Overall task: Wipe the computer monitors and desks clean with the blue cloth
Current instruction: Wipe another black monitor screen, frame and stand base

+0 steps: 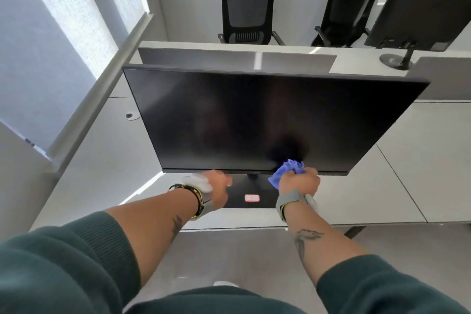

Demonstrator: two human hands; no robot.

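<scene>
Right hand (pixel 300 182) closed around the bunched blue cloth (pixel 288 169), pressed to the monitor (pixel 254 115) screen at its 5 o'clock edge. Left hand (pixel 216 186), blurred, at 7 o'clock below the bezel above the worktop (pixel 407 160); its grasp is indeterminable.

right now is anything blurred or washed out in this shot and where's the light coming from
Head view: the left hand is smeared by motion blur near the monitor, while the right hand gripping the blue cloth is sharper; daylight comes through the window on the left and lays bright streaks on the desk; the monitor shows only faint reflections, no hard glare.
</scene>
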